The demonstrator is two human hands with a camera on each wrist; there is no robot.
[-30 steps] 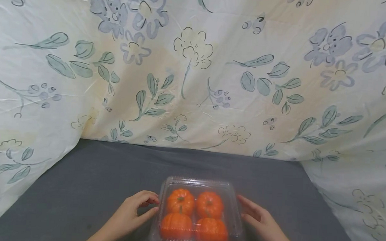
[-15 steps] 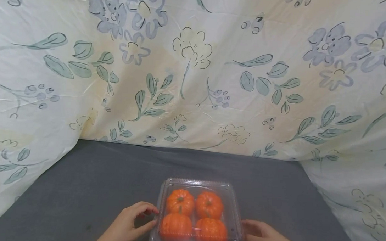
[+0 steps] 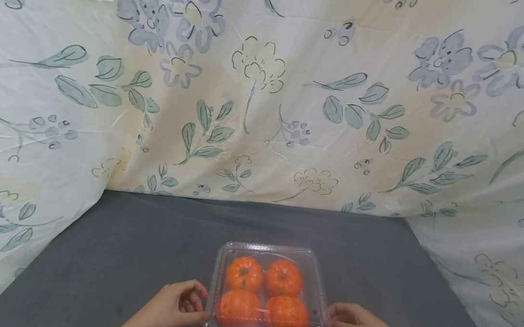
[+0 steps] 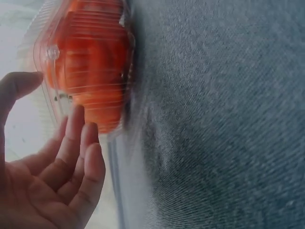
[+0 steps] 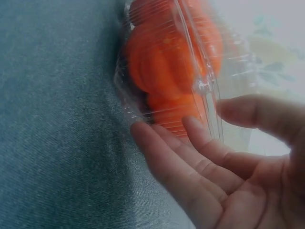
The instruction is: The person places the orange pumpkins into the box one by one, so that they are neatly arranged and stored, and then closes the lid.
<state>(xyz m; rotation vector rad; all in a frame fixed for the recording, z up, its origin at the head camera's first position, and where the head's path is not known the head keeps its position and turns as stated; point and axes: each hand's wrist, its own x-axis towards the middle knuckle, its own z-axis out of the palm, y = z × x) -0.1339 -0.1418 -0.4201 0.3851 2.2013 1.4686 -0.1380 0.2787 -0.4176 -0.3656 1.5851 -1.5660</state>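
Note:
A clear plastic lidded box stands on the dark cloth at the bottom of the head view, lid down. Inside it sit several small orange pumpkins with green stems. My left hand is at the box's left side, fingers loosely bent; in the left wrist view its thumb tip meets the rim. On the opposite side is my right hand, near the front corner. The right wrist view shows its fingertips against or close beside the box wall, with the thumb by the rim; firm contact is unclear.
Dark grey cloth covers the surface under the box. A pale floral sheet hangs behind it and runs down both sides.
My right hand has come down along the box's side toward the front corner. The left hand has slid toward me and slightly away from the box, which stays nearly in place.

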